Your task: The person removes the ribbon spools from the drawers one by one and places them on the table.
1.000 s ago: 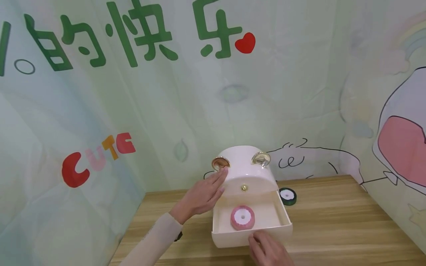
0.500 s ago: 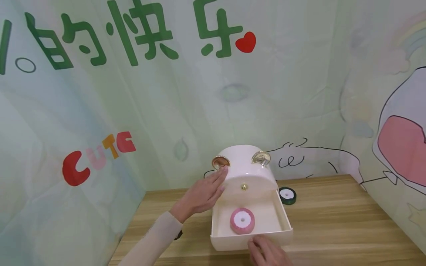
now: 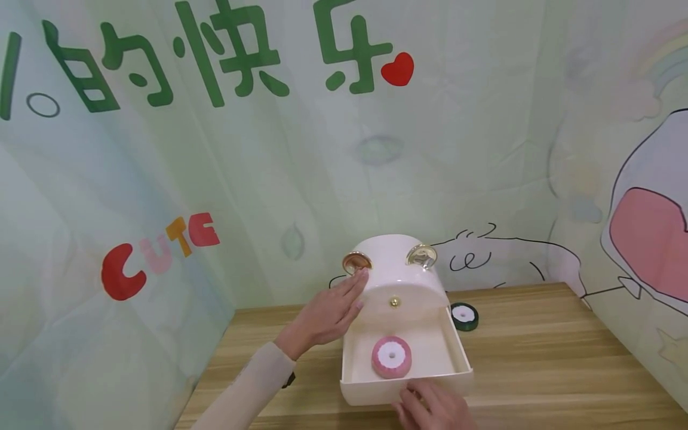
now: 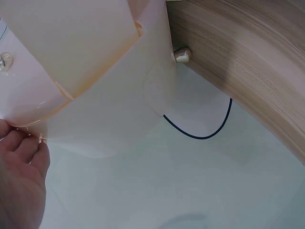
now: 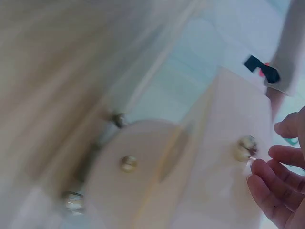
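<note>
A white rounded box (image 3: 395, 263) with two gold ear-like discs stands on the wooden table, its drawer (image 3: 443, 381) pulled out toward me. Inside the drawer lies a pink ribbon spool (image 3: 392, 357) with a white centre. My left hand (image 3: 325, 313) rests its extended fingers against the box's left side, just below the left gold disc (image 3: 356, 263). At the drawer's front is my right hand (image 3: 432, 406). In the right wrist view its loosely bent fingers (image 5: 267, 179) are right beside the round gold knob (image 5: 246, 148), without wrapping round it.
A dark green ribbon spool (image 3: 464, 316) sits on the table (image 3: 543, 346) just right of the box. Behind hangs a printed fabric backdrop (image 3: 301, 167). A second gold knob (image 3: 395, 303) is on the box's upper front, above the drawer.
The drawer has come slightly further out toward me, with the pink spool in it. Since half a second ago, my right hand's fingers have shifted at the knob. My left hand stays put.
</note>
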